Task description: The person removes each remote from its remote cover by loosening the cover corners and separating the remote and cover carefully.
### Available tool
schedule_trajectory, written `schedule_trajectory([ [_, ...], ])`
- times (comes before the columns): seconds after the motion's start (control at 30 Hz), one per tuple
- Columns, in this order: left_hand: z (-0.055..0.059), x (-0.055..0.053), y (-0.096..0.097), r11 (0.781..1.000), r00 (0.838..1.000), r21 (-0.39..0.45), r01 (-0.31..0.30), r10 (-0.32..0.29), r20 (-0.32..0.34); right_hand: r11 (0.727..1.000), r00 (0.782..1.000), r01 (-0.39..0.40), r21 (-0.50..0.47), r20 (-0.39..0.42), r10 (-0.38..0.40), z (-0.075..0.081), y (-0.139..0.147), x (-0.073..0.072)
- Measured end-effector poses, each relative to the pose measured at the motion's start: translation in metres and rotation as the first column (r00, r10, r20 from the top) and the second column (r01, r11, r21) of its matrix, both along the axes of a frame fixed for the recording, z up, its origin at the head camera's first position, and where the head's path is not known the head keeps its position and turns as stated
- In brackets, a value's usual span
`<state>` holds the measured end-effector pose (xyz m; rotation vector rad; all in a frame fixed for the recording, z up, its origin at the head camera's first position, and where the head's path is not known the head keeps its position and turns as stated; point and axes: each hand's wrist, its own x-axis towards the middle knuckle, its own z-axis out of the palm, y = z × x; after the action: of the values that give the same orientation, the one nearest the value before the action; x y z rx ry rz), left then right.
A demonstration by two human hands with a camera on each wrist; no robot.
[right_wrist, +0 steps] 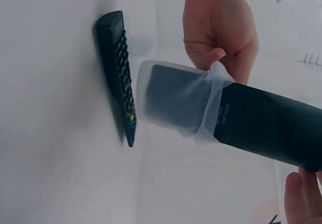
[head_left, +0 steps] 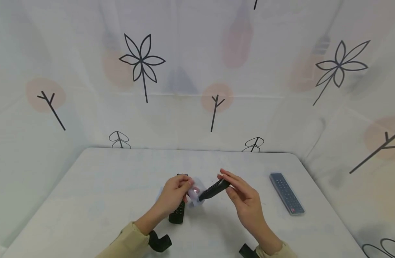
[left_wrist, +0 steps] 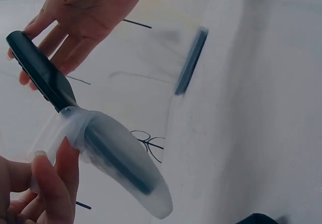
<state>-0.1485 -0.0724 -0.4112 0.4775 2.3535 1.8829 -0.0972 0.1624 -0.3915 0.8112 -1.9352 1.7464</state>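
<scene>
A black remote control [head_left: 215, 189] is held in the air, tilted, with its lower end inside a thin translucent sleeve [left_wrist: 160, 196]. My left hand [head_left: 172, 191] pinches the sleeve's open rim between thumb and fingers. At the bare end of the remote, my right hand [head_left: 247, 200] grips it with thumb and fingertips. The right wrist view shows the remote's flat back, and the sleeve [right_wrist: 206, 126] covers roughly one end of it. A second black remote [head_left: 177, 216] lies on the table beneath my left hand, partly hidden by it; its buttons face up.
Toward the right side of the white table [head_left: 87, 186] lies another remote [head_left: 287, 193] in a clear cover. Patterned white cloth [head_left: 181, 118] hangs behind and beside the table. Black bands [head_left: 160, 243] sit at my wrists.
</scene>
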Motion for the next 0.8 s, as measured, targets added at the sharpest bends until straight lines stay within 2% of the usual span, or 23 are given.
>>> schedule_trajectory([
  [0.23, 0.0034, -0.0017, -0.0018, 0.996, 0.998, 0.062, -0.062, 0.061, 0.017, 0.999, 0.998, 0.05, 0.009, 0.036, -0.05, -0.0018, 0.0034, -0.0003],
  [0.5, 0.0081, -0.001, -0.004, 0.992, 0.994, 0.066, -0.112, 0.11, 0.023, 0.995, 0.993, 0.097, -0.035, 0.067, -0.094, -0.005, 0.0058, -0.0018],
  [0.67, 0.0081, -0.0006, -0.0049, 0.989, 0.992, 0.069, -0.13, 0.13, 0.009, 0.981, 0.975, 0.192, -0.007, 0.112, -0.19, -0.0062, 0.006, -0.0012],
  [0.8, 0.0082, -0.0005, -0.0058, 0.986, 0.99, 0.08, -0.143, 0.144, -0.001, 0.97, 0.953, 0.244, 0.018, 0.182, -0.243, -0.0079, 0.0067, -0.0012],
])
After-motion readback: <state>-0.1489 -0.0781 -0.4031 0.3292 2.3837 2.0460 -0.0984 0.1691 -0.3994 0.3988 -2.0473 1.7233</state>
